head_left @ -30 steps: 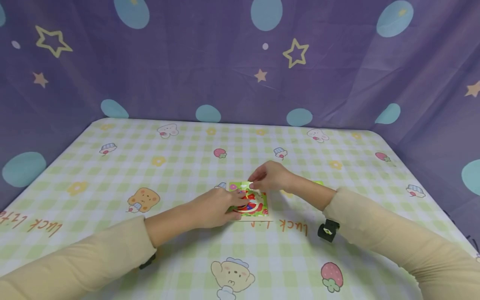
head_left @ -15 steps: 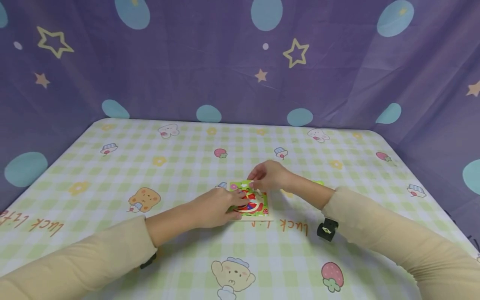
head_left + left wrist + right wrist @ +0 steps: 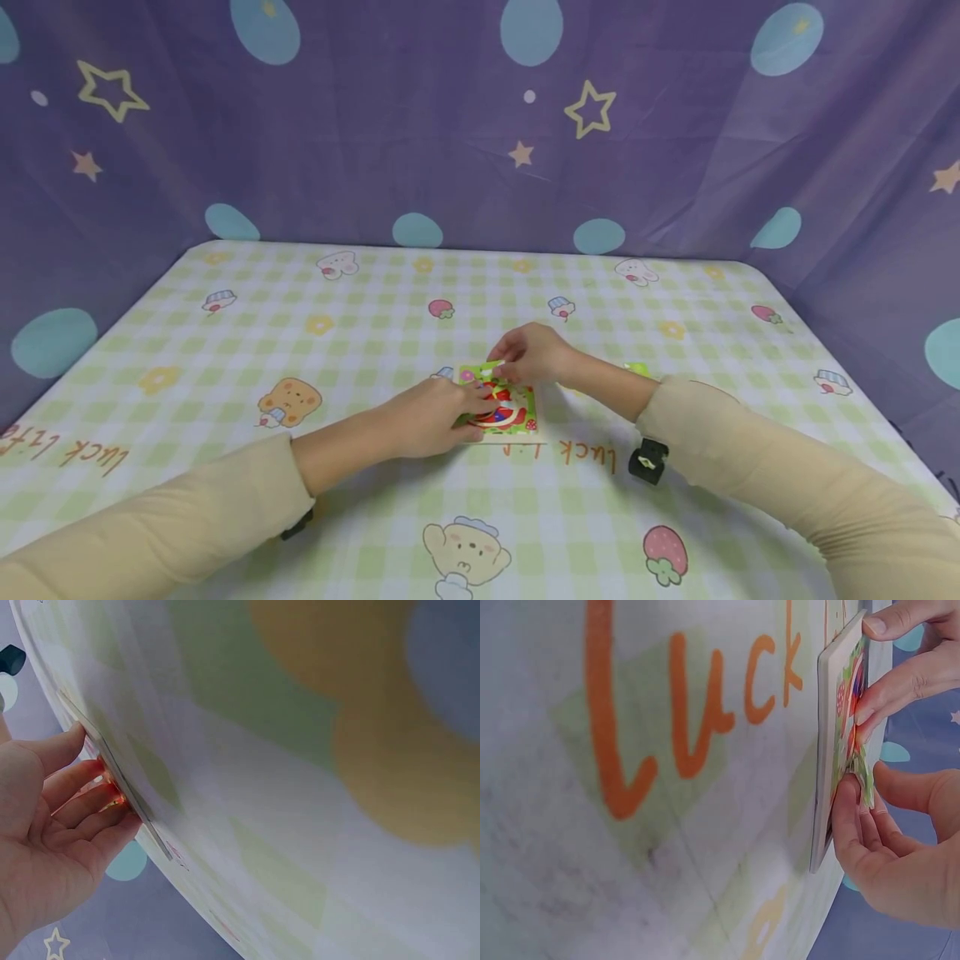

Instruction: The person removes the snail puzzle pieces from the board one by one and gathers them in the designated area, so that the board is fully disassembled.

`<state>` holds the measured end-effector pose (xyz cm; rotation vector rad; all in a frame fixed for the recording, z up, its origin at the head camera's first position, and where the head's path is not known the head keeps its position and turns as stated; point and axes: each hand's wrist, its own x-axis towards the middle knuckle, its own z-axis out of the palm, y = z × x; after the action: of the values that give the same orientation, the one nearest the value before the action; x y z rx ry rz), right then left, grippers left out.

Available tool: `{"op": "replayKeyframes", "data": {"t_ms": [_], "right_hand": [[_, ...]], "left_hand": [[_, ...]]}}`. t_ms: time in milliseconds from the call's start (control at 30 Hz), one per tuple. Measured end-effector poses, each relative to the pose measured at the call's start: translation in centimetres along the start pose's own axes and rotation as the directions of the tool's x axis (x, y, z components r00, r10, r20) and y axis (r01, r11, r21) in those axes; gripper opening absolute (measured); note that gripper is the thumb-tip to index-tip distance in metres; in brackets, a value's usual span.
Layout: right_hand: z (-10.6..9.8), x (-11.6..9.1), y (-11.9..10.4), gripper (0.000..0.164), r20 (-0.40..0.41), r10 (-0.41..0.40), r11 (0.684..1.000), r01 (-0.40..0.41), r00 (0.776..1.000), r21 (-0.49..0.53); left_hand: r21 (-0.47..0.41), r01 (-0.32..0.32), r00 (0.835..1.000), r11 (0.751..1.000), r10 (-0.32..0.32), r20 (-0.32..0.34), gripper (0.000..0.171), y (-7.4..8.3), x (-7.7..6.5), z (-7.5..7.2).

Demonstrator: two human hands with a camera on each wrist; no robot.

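A small wooden jigsaw puzzle point(image 3: 517, 421) with a green and red picture lies flat on the table, its pale rim showing in the right wrist view. My left hand point(image 3: 435, 415) rests on its left side, fingertips pressing the printed face and thumb point(image 3: 69, 746) at the board's edge. Over the far right part of the board, my right hand point(image 3: 536, 354) pinches a green-printed puzzle piece point(image 3: 865, 780) between thumb and fingers. That piece is tilted up from the board, and its lower end is hidden by the fingers. The fingers also cover much of the picture.
A bright green-yellow item point(image 3: 636, 367) lies on the table behind my right forearm, mostly hidden. The checked tablecloth point(image 3: 360, 333) has printed animals, strawberries and lettering. A purple curtain point(image 3: 450, 125) hangs behind the table's far edge.
My right hand has shifted very slightly left over the board, and its forearm has drawn left, showing more of the green-yellow item. My left hand has stayed put.
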<state>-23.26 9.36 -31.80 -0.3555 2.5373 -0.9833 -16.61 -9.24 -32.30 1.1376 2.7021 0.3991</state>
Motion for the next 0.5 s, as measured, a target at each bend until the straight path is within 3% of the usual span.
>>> {"op": "replayKeyframes", "data": {"t_ms": [500], "right_hand": [[0.43,0.21,-0.08,0.015,-0.013,0.050,0.998,-0.049,0.999,0.050]], "left_hand": [[-0.007,-0.001,1.000,1.000,0.001,-0.007,0.041,-0.09,0.04,0.14]]}}
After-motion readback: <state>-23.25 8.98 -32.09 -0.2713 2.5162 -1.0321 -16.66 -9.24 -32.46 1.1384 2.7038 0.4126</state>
